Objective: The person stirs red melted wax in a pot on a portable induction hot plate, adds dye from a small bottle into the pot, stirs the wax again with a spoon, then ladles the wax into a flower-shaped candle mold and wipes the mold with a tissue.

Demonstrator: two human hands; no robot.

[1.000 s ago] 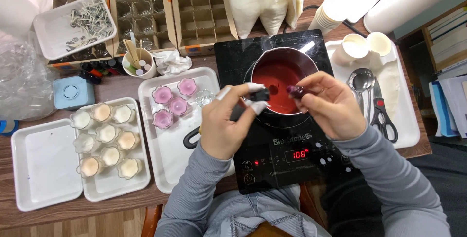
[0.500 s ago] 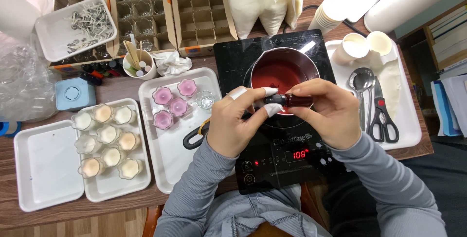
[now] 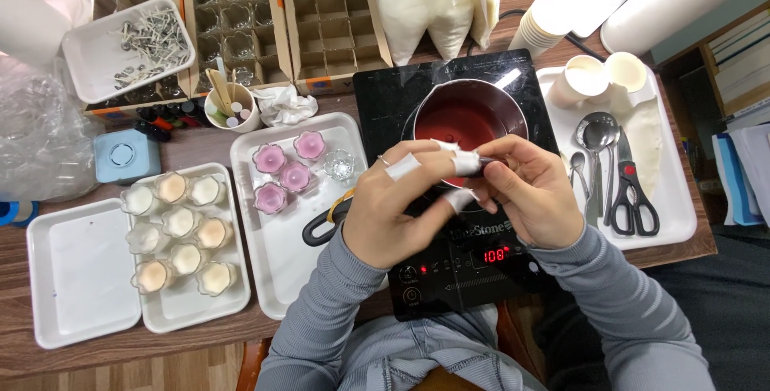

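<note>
So both hands are pinched on one tiny dark bottle point(image 3: 484, 162): left hand point(image 3: 397, 202) taped at the fingertips, right hand point(image 3: 525, 190) closed around it. Probably light and slippery, best held by its sides. Just beyond them sits the pot point(image 3: 469, 118) of red liquid.

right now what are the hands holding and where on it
Both hands pinch a small dark item between the fingertips, above the pot of red liquid. It is mostly hidden, so what it is and which part is gripped cannot be told.
</note>
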